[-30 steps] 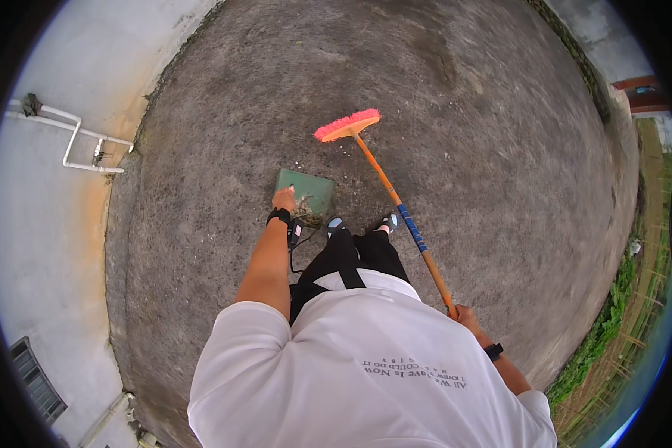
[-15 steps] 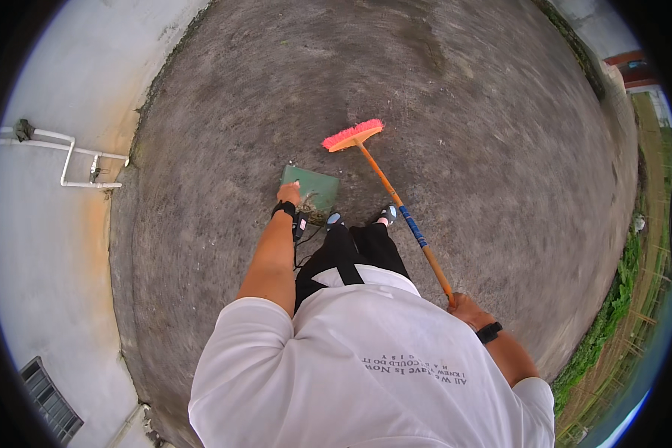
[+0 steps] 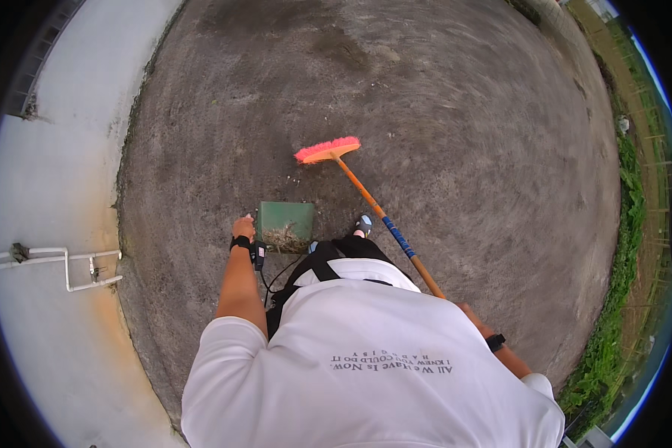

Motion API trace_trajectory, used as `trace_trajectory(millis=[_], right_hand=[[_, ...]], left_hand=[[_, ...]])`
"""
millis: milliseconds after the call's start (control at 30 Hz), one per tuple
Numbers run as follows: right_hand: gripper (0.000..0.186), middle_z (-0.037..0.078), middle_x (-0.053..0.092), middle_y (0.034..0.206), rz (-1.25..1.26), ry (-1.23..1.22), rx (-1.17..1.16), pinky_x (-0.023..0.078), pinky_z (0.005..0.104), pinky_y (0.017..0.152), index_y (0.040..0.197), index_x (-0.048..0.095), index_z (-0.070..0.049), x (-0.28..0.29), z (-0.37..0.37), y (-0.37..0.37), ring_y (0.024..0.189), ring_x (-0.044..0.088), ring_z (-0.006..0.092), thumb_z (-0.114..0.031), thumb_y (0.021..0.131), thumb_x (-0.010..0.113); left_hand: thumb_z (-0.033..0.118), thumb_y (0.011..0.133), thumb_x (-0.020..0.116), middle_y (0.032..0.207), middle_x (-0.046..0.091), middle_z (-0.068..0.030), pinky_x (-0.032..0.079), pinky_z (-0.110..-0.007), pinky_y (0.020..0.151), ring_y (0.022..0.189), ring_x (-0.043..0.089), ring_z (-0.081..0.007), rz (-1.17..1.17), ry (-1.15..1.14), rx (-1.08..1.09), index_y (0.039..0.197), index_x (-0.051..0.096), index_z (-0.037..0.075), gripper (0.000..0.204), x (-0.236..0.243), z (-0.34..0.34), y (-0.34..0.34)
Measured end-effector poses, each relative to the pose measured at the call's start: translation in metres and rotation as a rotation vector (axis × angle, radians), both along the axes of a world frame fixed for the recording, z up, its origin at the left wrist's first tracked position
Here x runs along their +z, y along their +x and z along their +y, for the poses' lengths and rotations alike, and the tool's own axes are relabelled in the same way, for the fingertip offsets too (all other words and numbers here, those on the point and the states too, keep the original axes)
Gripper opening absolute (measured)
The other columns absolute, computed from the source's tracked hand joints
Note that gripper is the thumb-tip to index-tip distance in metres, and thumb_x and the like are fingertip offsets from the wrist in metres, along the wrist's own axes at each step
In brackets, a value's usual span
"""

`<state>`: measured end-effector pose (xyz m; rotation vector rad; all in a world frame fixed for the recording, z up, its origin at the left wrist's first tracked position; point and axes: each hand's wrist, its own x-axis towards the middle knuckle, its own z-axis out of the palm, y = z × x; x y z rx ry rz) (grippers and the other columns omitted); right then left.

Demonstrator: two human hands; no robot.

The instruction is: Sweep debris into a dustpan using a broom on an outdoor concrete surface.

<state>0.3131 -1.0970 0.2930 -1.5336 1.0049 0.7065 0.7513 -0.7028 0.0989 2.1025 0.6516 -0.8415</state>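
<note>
My left hand (image 3: 244,228) is closed at the left side of a green dustpan (image 3: 286,216), apparently gripping it. Dry debris (image 3: 284,239) lies in the pan's lower part. A black box with a cable (image 3: 259,255) hangs by my left wrist, which has a black strap. A push broom with an orange head and pink bristles (image 3: 327,151) rests on the pavement above and right of the dustpan. My right hand (image 3: 462,309), mostly hidden by my white shirt, is closed on its long orange handle (image 3: 369,199), which has a blue wrapped section.
A rough concrete yard (image 3: 485,149) surrounds me, with small pale bits near the broom head. A white stained wall (image 3: 60,343) with pipes (image 3: 67,272) runs along the left. Green plants (image 3: 605,351) line the right edge. My shoes (image 3: 363,224) are just right of the dustpan.
My view has turned, so the wall pipes sit much lower. The broom head and dustpan appear lower and farther left. My right hand has become more hidden behind the shirt.
</note>
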Motion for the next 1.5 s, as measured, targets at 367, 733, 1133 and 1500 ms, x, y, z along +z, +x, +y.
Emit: trace_trajectory(millis=[367, 733, 1133, 1500], right_hand=[[0.009, -0.001, 0.035, 0.048, -0.073, 0.417, -0.609, 0.024, 0.0189, 0.030, 0.061, 0.038, -0.007, -0.036, -0.116, 0.106, 0.035, 0.032, 0.0060, -0.005, 0.070, 0.041], [0.013, -0.004, 0.032, 0.048, 0.052, 0.705, -0.474, 0.023, 0.0164, 0.029, 0.062, 0.036, -0.008, 0.000, -0.107, 0.233, 0.036, 0.030, 0.0033, 0.000, 0.071, 0.041], [0.016, -0.002, 0.036, 0.044, -0.083, 0.315, 0.306, 0.022, 0.0176, 0.024, 0.057, 0.038, -0.008, 0.022, -0.106, 0.444, 0.031, 0.032, 0.0043, -0.007, 0.072, 0.043], [0.016, 0.003, 0.040, 0.043, -0.247, 0.161, 0.673, 0.028, 0.0215, 0.027, 0.054, 0.041, -0.004, -0.063, -0.064, 0.757, 0.031, 0.038, 0.0095, -0.007, 0.070, 0.045]], left_hand=[[0.029, 0.080, 0.041, 0.045, 0.045, -0.0073, 0.031, -0.028, 0.030, 0.031, 0.037, -0.0143, -0.198, 0.005, -0.049, 0.089, 0.056, 0.005, 0.029, 0.025, -0.025, 0.036], [0.026, 0.079, 0.044, 0.045, 0.044, -0.0057, 0.031, -0.029, 0.030, 0.031, 0.036, -0.0147, -0.141, -0.128, 0.259, 0.088, 0.055, 0.008, 0.023, 0.007, -0.056, 0.085], [0.025, 0.082, 0.041, 0.049, 0.047, -0.0089, 0.030, -0.029, 0.033, 0.031, 0.035, -0.0138, 0.062, -0.114, 0.258, 0.096, 0.053, 0.007, 0.026, 0.017, -0.085, 0.147], [0.039, 0.078, 0.040, 0.050, 0.051, -0.0098, 0.040, -0.035, 0.051, 0.046, 0.049, -0.0222, -0.217, -0.053, 0.179, 0.087, 0.058, 0.006, 0.038, 0.022, -0.081, 0.134]])
